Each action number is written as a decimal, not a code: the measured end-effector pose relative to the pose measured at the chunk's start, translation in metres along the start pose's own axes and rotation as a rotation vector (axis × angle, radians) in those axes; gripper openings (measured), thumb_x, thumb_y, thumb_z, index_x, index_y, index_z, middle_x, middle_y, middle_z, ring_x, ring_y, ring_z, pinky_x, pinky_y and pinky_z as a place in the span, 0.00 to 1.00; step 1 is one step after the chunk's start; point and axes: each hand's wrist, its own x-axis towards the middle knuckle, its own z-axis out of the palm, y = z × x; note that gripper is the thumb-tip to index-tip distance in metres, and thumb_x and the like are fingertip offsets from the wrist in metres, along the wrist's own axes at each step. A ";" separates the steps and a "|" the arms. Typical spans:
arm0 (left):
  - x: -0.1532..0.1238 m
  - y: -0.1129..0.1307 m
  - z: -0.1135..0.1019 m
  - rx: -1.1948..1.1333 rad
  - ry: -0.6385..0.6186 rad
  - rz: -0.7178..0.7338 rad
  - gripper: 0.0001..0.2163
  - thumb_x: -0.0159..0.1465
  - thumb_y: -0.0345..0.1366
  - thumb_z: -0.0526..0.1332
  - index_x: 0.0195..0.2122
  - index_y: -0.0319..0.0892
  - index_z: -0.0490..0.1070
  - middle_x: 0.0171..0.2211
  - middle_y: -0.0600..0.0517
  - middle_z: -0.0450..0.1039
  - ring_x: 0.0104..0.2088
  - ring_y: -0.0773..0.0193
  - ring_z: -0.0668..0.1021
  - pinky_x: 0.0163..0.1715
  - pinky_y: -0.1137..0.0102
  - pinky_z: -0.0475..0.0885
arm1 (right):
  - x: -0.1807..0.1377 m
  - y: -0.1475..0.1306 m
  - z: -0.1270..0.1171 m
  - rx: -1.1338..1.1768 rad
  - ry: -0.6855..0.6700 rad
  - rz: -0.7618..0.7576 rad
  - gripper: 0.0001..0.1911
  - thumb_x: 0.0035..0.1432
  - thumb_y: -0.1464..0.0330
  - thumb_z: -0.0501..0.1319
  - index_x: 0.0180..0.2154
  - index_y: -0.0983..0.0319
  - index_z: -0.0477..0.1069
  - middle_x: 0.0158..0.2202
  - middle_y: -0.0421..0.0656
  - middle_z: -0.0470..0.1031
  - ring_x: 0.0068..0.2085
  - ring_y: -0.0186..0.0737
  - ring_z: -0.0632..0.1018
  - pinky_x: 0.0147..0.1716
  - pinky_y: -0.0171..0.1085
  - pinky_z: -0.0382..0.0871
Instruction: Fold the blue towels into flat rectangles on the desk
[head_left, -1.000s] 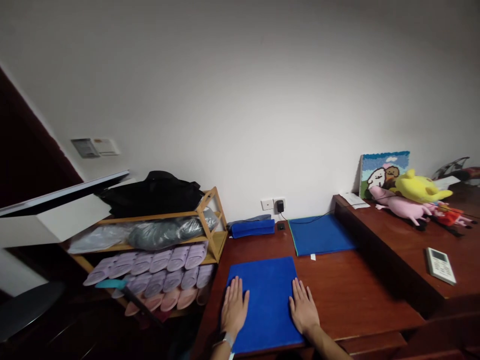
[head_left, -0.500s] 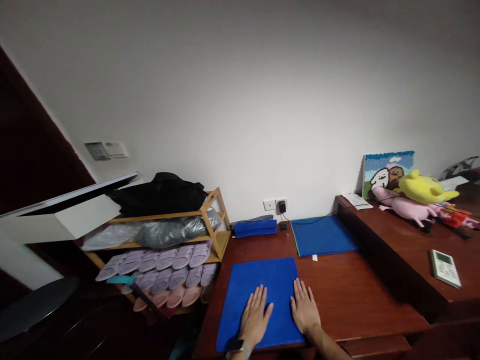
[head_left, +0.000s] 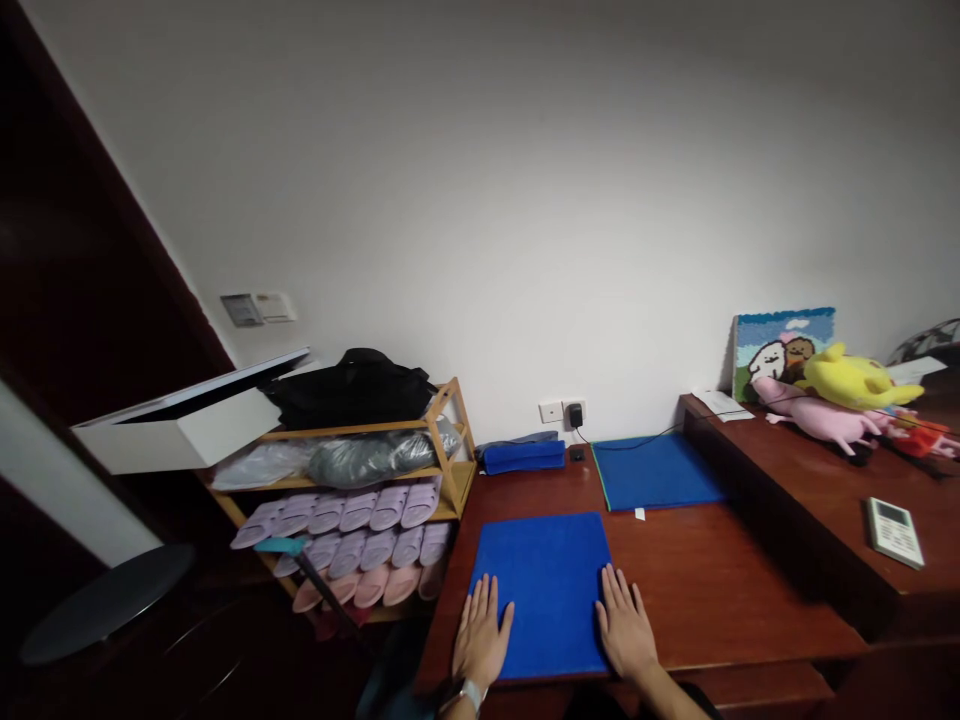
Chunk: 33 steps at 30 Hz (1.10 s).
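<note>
A flat blue cloth (head_left: pixel 551 590) lies spread on the reddish-brown table in front of me. My left hand (head_left: pixel 481 630) rests palm down over its left edge, fingers stretched out, with a watch on the wrist. Over the cloth's right edge lies my right hand (head_left: pixel 624 620), also flat and with its fingers extended. Neither hand grips anything. Farther back, a second blue cloth (head_left: pixel 660 472) with a green edge and a small white tag lies flat. Left of that, against the wall, sits a folded blue cloth (head_left: pixel 523 457).
A wooden rack (head_left: pixel 455 480) with rows of slippers (head_left: pixel 386 508) and a black bag (head_left: pixel 352 388) stands at the left. The raised desk (head_left: pixel 817 500) on the right holds plush toys (head_left: pixel 855 378) and a white calculator-like device (head_left: pixel 895 532). A black plug (head_left: pixel 575 414) sits in the wall socket.
My left hand has slid left, from the middle of the cloth to its left edge. My right hand stays at the right edge. The view has shifted slightly left.
</note>
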 end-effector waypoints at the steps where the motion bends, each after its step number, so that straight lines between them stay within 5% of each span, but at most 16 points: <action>1: 0.000 0.000 0.000 0.002 0.006 0.002 0.34 0.74 0.54 0.43 0.73 0.37 0.54 0.74 0.43 0.53 0.74 0.51 0.55 0.73 0.53 0.53 | -0.007 0.002 0.003 0.004 0.002 0.003 0.35 0.71 0.58 0.38 0.74 0.63 0.48 0.76 0.41 0.45 0.75 0.46 0.49 0.74 0.53 0.42; 13: 0.008 0.001 -0.005 0.001 -0.020 -0.005 0.32 0.74 0.51 0.45 0.73 0.36 0.55 0.74 0.41 0.55 0.74 0.50 0.57 0.72 0.51 0.54 | -0.031 0.002 -0.003 0.017 -0.010 -0.009 0.33 0.71 0.60 0.40 0.73 0.61 0.49 0.76 0.39 0.44 0.76 0.45 0.47 0.74 0.52 0.41; 17: 0.008 0.047 -0.014 -0.073 0.033 0.136 0.29 0.75 0.48 0.43 0.74 0.42 0.53 0.75 0.45 0.52 0.74 0.52 0.56 0.72 0.50 0.55 | -0.031 0.002 -0.003 0.022 -0.007 -0.015 0.33 0.72 0.60 0.40 0.73 0.61 0.49 0.76 0.39 0.44 0.75 0.45 0.47 0.74 0.53 0.42; 21: 0.000 0.115 -0.012 -0.167 -0.087 0.331 0.29 0.76 0.50 0.42 0.75 0.47 0.49 0.75 0.49 0.48 0.74 0.54 0.56 0.72 0.51 0.56 | -0.030 0.005 0.001 0.024 -0.001 -0.036 0.33 0.71 0.61 0.40 0.73 0.62 0.49 0.76 0.40 0.44 0.75 0.46 0.47 0.74 0.54 0.43; 24: -0.008 0.141 -0.007 -0.187 -0.148 0.395 0.29 0.76 0.51 0.41 0.75 0.48 0.47 0.75 0.49 0.47 0.74 0.53 0.54 0.73 0.50 0.55 | -0.029 0.006 0.004 0.031 0.017 -0.043 0.33 0.71 0.61 0.40 0.73 0.62 0.50 0.75 0.40 0.45 0.75 0.47 0.48 0.74 0.54 0.43; 28: -0.012 0.117 -0.010 -0.153 -0.170 0.325 0.30 0.76 0.53 0.41 0.75 0.48 0.47 0.76 0.51 0.45 0.75 0.55 0.52 0.73 0.51 0.53 | -0.030 0.005 0.003 0.023 0.015 -0.030 0.32 0.71 0.60 0.40 0.73 0.59 0.50 0.75 0.38 0.46 0.75 0.47 0.49 0.74 0.53 0.43; 33: -0.019 0.029 -0.023 -0.056 -0.150 0.072 0.31 0.75 0.52 0.43 0.75 0.43 0.50 0.75 0.49 0.46 0.74 0.55 0.53 0.73 0.52 0.52 | -0.032 0.003 -0.003 0.008 -0.003 -0.031 0.33 0.71 0.62 0.40 0.73 0.61 0.49 0.76 0.40 0.44 0.75 0.47 0.48 0.74 0.55 0.42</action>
